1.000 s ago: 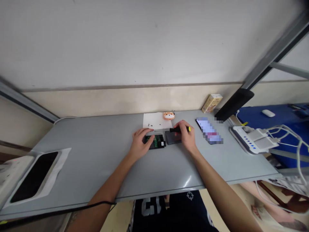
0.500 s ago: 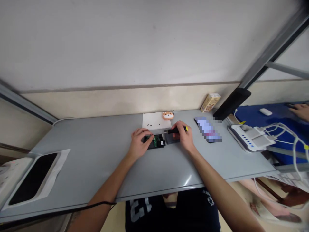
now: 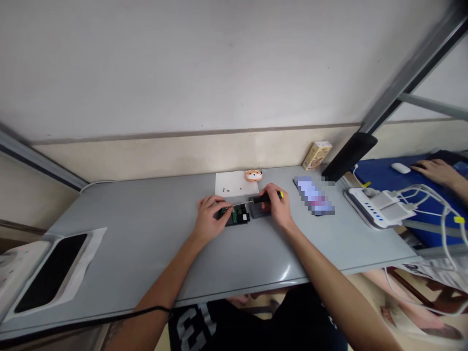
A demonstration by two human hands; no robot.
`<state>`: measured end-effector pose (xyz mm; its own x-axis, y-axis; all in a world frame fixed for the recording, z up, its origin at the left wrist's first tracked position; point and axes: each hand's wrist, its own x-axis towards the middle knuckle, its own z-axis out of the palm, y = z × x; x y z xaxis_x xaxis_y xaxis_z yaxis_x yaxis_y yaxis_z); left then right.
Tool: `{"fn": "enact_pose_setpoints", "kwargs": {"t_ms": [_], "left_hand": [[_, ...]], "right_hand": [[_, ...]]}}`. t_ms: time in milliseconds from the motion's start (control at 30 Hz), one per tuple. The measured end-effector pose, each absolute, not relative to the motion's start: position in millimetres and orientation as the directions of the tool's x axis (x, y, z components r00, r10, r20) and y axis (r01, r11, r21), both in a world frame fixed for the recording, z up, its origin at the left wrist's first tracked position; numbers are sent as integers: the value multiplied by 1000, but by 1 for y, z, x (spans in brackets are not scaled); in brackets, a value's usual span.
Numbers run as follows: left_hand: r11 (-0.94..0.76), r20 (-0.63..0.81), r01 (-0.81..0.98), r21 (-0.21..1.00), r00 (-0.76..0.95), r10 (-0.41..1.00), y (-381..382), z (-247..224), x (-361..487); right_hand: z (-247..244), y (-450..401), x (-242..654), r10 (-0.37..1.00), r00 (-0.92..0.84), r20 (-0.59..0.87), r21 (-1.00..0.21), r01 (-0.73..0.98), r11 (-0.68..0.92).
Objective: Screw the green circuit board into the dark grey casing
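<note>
My right hand (image 3: 278,207) is wrapped round the black handle of a screwdriver (image 3: 265,197) with a yellow end. The shaft lies nearly level and points left toward my left hand (image 3: 212,214). My left fingers and thumb are closed over the left end of an opened black case holding a green circuit board (image 3: 239,214), close to the screwdriver's tip. What the tip touches is hidden by those fingers. Partly under my right hand lies a dark grey cover (image 3: 257,209). Several tiny dark screws (image 3: 226,190) rest on a white sheet of paper (image 3: 232,179) behind the case.
An orange animal-faced case (image 3: 253,175) sits on the paper's right edge. Rightward are a phone (image 3: 312,195), a small carton (image 3: 317,155), a black cylinder (image 3: 349,157) and a power strip (image 3: 375,209) with cables. A dark phone-like slab (image 3: 53,270) lies left. Another person's hand (image 3: 435,170) is far right.
My hands, the screwdriver and the case hold nearly the same places. The view has shifted slightly. At the far right, the other person's hand has come further left, near the white mouse-like object.
</note>
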<state>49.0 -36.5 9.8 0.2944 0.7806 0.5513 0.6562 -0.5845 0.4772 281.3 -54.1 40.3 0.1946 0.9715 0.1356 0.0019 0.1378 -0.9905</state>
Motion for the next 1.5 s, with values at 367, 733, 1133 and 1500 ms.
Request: {"fn": "enact_pose_setpoints", "kwargs": {"t_ms": [367, 733, 1133, 1500], "left_hand": [[-602, 531, 658, 453, 344, 775, -41, 16, 46], [-610, 546, 676, 414, 352, 760, -40, 14, 46], [-586, 386, 652, 481, 442, 810, -44, 14, 50], [-626, 326, 644, 440, 535, 780, -44, 7, 53]], "right_hand": [[42, -54, 280, 967, 226, 118, -993, 11, 118], [41, -54, 281, 974, 185, 130, -991, 41, 124], [39, -55, 281, 910, 330, 253, -967, 126, 223], [40, -60, 282, 905, 210, 370, -885, 377, 274]]}}
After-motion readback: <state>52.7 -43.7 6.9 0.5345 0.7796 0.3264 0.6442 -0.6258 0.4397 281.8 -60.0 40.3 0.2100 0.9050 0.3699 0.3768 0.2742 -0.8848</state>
